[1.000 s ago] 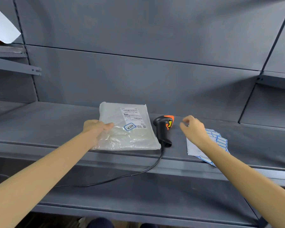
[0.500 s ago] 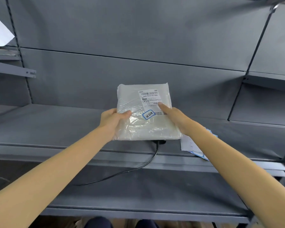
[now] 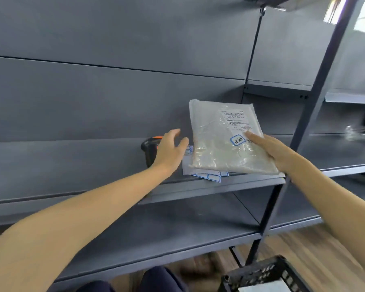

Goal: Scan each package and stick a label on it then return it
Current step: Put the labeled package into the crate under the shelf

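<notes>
A clear plastic package with a white barcode label and a small blue-edged sticker is lifted off the grey shelf. My right hand holds it from the right side, thumb on top beside the sticker, fingers hidden beneath. To the package's left my left hand hovers with relaxed fingers and touches nothing. Behind that hand the black and orange scanner stands partly hidden. A sheet of blue-edged labels lies on the shelf under the package.
A dark shelf upright stands just right of the package. A black plastic crate sits on the wooden floor at the lower right. A lower shelf board runs beneath. Blurred clear items lie on the neighbouring shelf.
The package has been lifted from the shelf and carried to the right. My left hand has let go of it; my right hand alone now holds it. The view has swung right.
</notes>
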